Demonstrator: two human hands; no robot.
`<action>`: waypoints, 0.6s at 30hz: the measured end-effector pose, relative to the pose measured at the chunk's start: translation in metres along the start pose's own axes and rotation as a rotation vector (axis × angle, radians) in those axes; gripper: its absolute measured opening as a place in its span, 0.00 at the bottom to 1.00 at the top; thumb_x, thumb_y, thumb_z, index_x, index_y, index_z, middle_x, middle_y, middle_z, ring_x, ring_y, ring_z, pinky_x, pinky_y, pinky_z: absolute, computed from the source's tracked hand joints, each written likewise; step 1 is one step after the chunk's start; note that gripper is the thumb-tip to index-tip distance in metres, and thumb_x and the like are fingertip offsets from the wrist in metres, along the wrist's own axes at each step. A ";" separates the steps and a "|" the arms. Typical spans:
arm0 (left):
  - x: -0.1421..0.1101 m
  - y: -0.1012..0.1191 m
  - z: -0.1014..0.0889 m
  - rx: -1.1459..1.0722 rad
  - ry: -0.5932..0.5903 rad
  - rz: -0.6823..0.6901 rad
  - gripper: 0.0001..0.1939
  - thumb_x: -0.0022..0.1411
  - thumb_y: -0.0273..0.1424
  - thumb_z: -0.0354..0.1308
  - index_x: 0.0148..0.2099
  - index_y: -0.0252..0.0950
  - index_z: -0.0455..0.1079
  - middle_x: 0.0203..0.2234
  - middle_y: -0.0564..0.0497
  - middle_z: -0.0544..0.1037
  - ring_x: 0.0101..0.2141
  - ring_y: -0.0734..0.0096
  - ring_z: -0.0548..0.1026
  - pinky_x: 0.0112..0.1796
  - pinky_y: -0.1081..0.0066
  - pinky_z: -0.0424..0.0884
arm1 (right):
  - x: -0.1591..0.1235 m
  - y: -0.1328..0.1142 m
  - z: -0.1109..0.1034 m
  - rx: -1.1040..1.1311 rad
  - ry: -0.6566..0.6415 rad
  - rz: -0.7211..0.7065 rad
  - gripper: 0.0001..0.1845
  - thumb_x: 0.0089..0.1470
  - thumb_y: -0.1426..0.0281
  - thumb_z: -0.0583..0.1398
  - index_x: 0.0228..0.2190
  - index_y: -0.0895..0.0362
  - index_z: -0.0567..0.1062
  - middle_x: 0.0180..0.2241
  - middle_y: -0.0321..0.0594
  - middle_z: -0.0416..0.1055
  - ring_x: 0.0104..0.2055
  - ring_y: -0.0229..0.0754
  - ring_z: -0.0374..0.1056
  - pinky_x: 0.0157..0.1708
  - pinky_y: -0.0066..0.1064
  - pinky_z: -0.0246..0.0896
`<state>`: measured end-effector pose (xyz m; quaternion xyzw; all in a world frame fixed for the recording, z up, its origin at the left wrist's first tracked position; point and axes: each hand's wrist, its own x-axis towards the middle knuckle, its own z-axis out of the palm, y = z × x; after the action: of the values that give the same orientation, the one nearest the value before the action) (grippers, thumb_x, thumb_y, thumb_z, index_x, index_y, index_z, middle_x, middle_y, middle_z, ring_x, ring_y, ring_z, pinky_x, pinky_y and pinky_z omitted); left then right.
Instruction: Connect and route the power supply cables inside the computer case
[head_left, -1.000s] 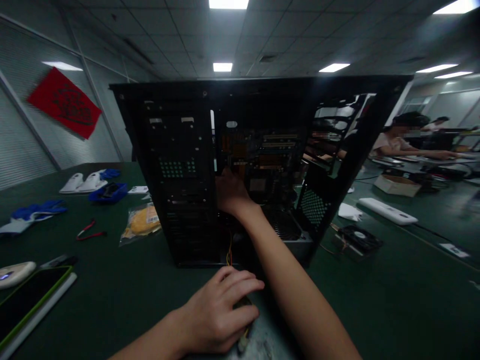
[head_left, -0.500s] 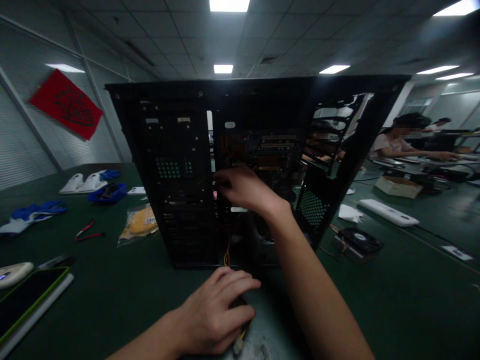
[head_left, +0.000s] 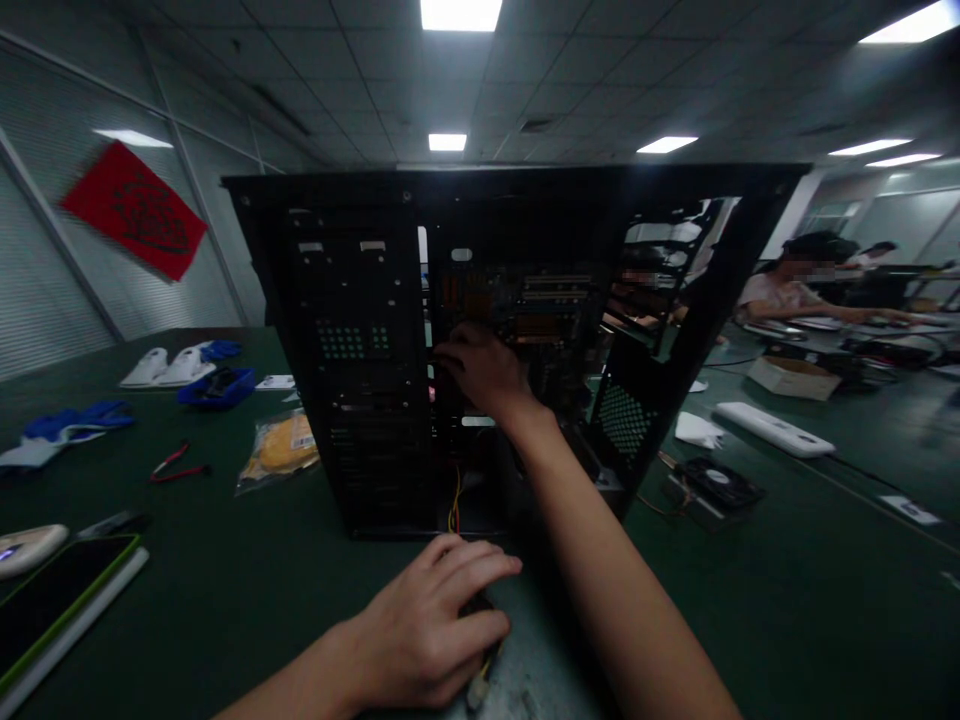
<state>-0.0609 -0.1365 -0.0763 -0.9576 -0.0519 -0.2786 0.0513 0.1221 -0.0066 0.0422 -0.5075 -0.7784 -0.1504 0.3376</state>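
Note:
A black computer case (head_left: 352, 290) stands open-sided in front of me. Inside it my right hand (head_left: 484, 365) reaches up to the inner edge of the drive-bay wall, in front of the motherboard (head_left: 555, 290). Its fingertips are pinched together; whatever they may hold is too dark to make out. Low in the foreground, my left hand (head_left: 439, 620) curls over a bundle of power cables (head_left: 480, 690), whose pale connector pokes out under the fingers. Yellow and red wires (head_left: 454, 500) run down at the bottom edge of the case, just beyond this hand.
On the left of the green table lie a bagged yellow item (head_left: 279, 447), a red-and-black cable (head_left: 178, 463), a blue tray (head_left: 216, 386), gloves (head_left: 75, 425) and a phone (head_left: 67, 585). A fan (head_left: 720, 480) and power strip (head_left: 774, 428) lie right. Co-workers sit beyond.
My right hand has shifted slightly deeper into the case, and its forearm has come left and lower. My left hand stays over the cables.

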 end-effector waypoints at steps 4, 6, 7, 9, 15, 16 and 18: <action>0.000 0.000 0.000 -0.001 0.001 0.006 0.12 0.61 0.23 0.54 0.46 0.35 0.71 0.55 0.39 0.72 0.55 0.57 0.69 0.52 0.57 0.70 | 0.000 0.000 -0.004 0.053 -0.028 -0.085 0.14 0.64 0.75 0.56 0.43 0.55 0.80 0.49 0.42 0.73 0.50 0.41 0.68 0.49 0.29 0.60; 0.001 0.000 -0.001 0.001 0.000 0.014 0.12 0.61 0.23 0.54 0.46 0.35 0.71 0.55 0.38 0.73 0.55 0.57 0.69 0.52 0.57 0.70 | -0.001 -0.001 -0.007 0.066 -0.065 -0.083 0.13 0.64 0.75 0.56 0.44 0.57 0.80 0.46 0.43 0.75 0.49 0.41 0.69 0.48 0.29 0.60; 0.001 0.000 -0.001 0.002 0.000 0.015 0.12 0.61 0.23 0.54 0.46 0.35 0.71 0.55 0.38 0.73 0.55 0.57 0.69 0.52 0.57 0.69 | -0.001 0.000 -0.008 0.063 -0.079 -0.067 0.13 0.64 0.74 0.56 0.44 0.57 0.79 0.45 0.43 0.75 0.48 0.41 0.69 0.48 0.30 0.60; 0.002 0.000 -0.001 0.000 -0.005 0.018 0.11 0.61 0.23 0.54 0.46 0.35 0.71 0.54 0.38 0.73 0.54 0.57 0.70 0.52 0.57 0.69 | -0.001 0.001 -0.006 0.043 -0.107 -0.034 0.12 0.63 0.73 0.57 0.43 0.57 0.80 0.43 0.43 0.76 0.46 0.42 0.70 0.47 0.30 0.60; 0.001 -0.001 0.000 -0.006 -0.022 0.013 0.12 0.60 0.23 0.54 0.46 0.35 0.71 0.55 0.39 0.72 0.54 0.56 0.69 0.51 0.56 0.69 | -0.001 0.008 0.007 0.023 -0.105 -0.027 0.13 0.63 0.75 0.56 0.43 0.58 0.80 0.46 0.45 0.75 0.48 0.41 0.70 0.47 0.28 0.61; 0.001 -0.001 0.000 -0.004 -0.027 0.012 0.12 0.59 0.23 0.55 0.46 0.35 0.71 0.55 0.39 0.72 0.54 0.56 0.69 0.51 0.56 0.69 | -0.001 0.009 0.008 0.024 -0.107 -0.019 0.13 0.63 0.75 0.56 0.43 0.57 0.80 0.46 0.45 0.76 0.48 0.41 0.71 0.47 0.29 0.62; 0.000 -0.001 0.001 0.002 -0.033 0.011 0.12 0.59 0.23 0.55 0.46 0.35 0.71 0.55 0.39 0.72 0.54 0.56 0.69 0.51 0.56 0.69 | 0.000 0.009 0.008 0.035 -0.119 0.009 0.13 0.63 0.74 0.57 0.43 0.57 0.80 0.45 0.44 0.76 0.48 0.42 0.71 0.48 0.29 0.62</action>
<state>-0.0602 -0.1352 -0.0769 -0.9623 -0.0481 -0.2623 0.0530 0.1275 0.0021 0.0351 -0.5130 -0.7974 -0.1049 0.2999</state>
